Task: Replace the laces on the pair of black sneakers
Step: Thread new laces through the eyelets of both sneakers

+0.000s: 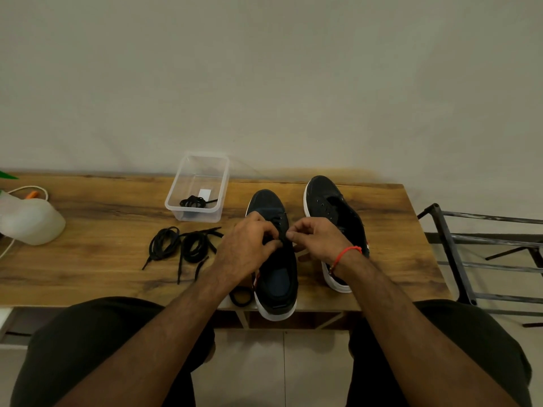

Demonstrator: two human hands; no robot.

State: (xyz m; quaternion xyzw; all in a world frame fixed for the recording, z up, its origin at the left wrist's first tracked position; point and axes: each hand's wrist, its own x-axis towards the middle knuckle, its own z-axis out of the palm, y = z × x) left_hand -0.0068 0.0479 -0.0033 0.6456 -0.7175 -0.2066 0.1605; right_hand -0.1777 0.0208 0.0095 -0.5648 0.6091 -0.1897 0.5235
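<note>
Single head-worn camera looks forward and down; close over the wooden table [88, 283]; wide-angle.

two sneakers stand side by side on the table [88, 283], toes toward its far edge: the left sneaker [276, 277] overhangs the near edge, the right sneaker [332, 210] sits farther back. both hands [246, 245] [317, 239] meet over the left sneaker. loose laces [182, 245] lie left of it; behind them a tub [176, 198] holds another lace [194, 201]. a jug [29, 218] rests at the left edge.
</note>
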